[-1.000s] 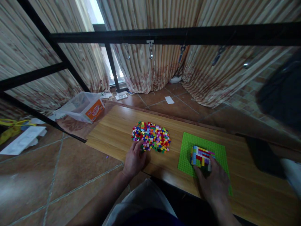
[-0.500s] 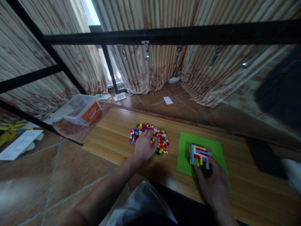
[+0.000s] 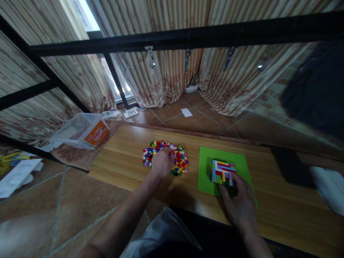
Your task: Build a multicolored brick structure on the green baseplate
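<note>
A loose pile of small multicoloured toy bricks [image 3: 182, 156] lies on the wooden table [image 3: 123, 154]. My left hand [image 3: 161, 163] is over the pile's middle, fingers curled down and drawn together among the bricks; whatever is at the fingertips is hidden. Right of the pile is a green studded baseplate [image 3: 205, 156]. On it sits a multicoloured toy-brick block [image 3: 222, 172], built in stacked layers with rows of several colours on top. My right hand [image 3: 240, 202] grips this block at its near right corner, thumb in front and fingers along the right side.
A clear plastic box [image 3: 80, 130] with an orange label stands on the floor beyond the table's left end. A black flat object [image 3: 291, 166] and a whitish item [image 3: 329, 188] lie to the right. A black metal bar [image 3: 172, 38] with hanging clips crosses in front of the curtains.
My left hand has moved from the pile's near left edge up over its middle, and its fingers have curled in. My right hand stays on the block. The view has shifted slightly.
</note>
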The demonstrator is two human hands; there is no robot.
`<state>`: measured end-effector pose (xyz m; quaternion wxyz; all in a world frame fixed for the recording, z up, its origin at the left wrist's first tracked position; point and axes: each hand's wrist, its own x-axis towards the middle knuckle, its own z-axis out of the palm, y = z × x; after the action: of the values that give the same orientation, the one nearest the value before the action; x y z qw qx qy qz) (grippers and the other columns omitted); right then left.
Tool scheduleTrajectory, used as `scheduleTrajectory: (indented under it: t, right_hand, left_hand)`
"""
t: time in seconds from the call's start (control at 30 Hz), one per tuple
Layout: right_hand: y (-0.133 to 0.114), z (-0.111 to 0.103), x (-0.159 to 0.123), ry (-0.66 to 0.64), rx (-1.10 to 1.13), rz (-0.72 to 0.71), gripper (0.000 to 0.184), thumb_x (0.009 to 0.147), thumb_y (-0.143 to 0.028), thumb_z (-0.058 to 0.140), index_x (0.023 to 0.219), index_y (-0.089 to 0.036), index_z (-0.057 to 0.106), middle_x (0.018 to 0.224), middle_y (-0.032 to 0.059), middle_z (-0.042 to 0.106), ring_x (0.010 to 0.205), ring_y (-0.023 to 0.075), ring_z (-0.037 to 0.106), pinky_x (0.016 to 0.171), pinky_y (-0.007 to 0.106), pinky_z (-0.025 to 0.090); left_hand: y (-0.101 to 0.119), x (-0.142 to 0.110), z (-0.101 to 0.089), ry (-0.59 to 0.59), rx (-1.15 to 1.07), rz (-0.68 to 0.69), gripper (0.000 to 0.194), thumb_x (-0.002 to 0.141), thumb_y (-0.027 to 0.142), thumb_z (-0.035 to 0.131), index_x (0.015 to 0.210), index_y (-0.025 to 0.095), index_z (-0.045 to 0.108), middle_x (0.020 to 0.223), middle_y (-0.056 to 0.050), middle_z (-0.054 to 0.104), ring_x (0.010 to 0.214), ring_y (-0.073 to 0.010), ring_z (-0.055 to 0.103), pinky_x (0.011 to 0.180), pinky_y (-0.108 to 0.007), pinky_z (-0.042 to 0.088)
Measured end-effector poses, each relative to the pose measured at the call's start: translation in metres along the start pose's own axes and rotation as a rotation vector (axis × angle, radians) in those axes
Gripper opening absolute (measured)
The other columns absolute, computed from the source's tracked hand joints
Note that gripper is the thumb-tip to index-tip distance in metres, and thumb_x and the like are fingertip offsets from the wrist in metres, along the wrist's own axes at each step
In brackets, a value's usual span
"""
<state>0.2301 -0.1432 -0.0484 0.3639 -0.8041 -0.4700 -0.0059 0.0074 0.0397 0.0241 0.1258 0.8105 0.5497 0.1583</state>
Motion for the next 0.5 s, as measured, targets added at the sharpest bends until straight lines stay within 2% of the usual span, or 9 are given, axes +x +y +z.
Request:
scheduleTrajectory:
  t: [0.2, 0.3, 0.4, 0.47, 0.5]
  right_hand:
    - [-0.002, -0.003, 0.0, -0.012, 0.038, 0.026, 0.062, 0.083, -0.057, 0.054, 0.131, -0.019, 0.053, 0.132, 0.0142, 0.055, 0.123, 0.0309, 0.05, 0.103, 0.053, 0.039]
    - [-0.008, -0.009, -0.001, 0.053, 0.068, 0.024, 0.061, 0.082, -0.056, 0.056, 0.129, -0.017, 0.055, 0.132, 0.0148, 0.055, 0.123, 0.0319, 0.05, 0.104, 0.053, 0.039]
    - [-0.027, -0.015, -0.004, 0.169, 0.075, -0.021, 0.053, 0.085, -0.05, 0.057, 0.126, -0.016, 0.058, 0.13, 0.0162, 0.057, 0.123, 0.0321, 0.05, 0.104, 0.053, 0.039]
    - [-0.049, -0.015, -0.005, 0.167, 0.126, -0.097, 0.044, 0.087, -0.045, 0.057, 0.123, -0.019, 0.06, 0.126, 0.0138, 0.06, 0.12, 0.0293, 0.054, 0.104, 0.051, 0.04]
    - [-0.062, -0.012, -0.004, 0.122, 0.185, -0.144, 0.04, 0.088, -0.042, 0.057, 0.122, -0.021, 0.06, 0.123, 0.0119, 0.062, 0.117, 0.0273, 0.056, 0.103, 0.05, 0.042]
  left_hand:
    - [-0.013, -0.008, 0.008, 0.137, -0.318, -0.036, 0.021, 0.088, 0.016, 0.048, 0.096, 0.018, 0.068, 0.095, -0.007, 0.071, 0.09, -0.02, 0.066, 0.084, -0.032, 0.051]
    - [-0.015, -0.01, 0.014, 0.171, -0.581, -0.114, 0.02, 0.085, 0.017, 0.053, 0.097, 0.018, 0.069, 0.092, -0.006, 0.072, 0.085, -0.0197, 0.067, 0.081, -0.032, 0.053]
    - [-0.013, -0.012, 0.017, 0.139, -0.934, -0.225, 0.02, 0.081, 0.021, 0.059, 0.098, 0.017, 0.069, 0.083, -0.004, 0.071, 0.075, -0.0178, 0.067, 0.072, -0.03, 0.055]
    - [-0.01, -0.015, 0.017, 0.107, -1.168, -0.302, 0.022, 0.077, 0.024, 0.065, 0.097, 0.016, 0.069, 0.08, -0.003, 0.071, 0.072, -0.0165, 0.067, 0.069, -0.028, 0.055]
    - [-0.008, -0.016, 0.015, 0.089, -1.273, -0.338, 0.024, 0.074, 0.026, 0.069, 0.096, 0.016, 0.069, 0.08, -0.002, 0.071, 0.071, -0.016, 0.067, 0.068, -0.027, 0.055]
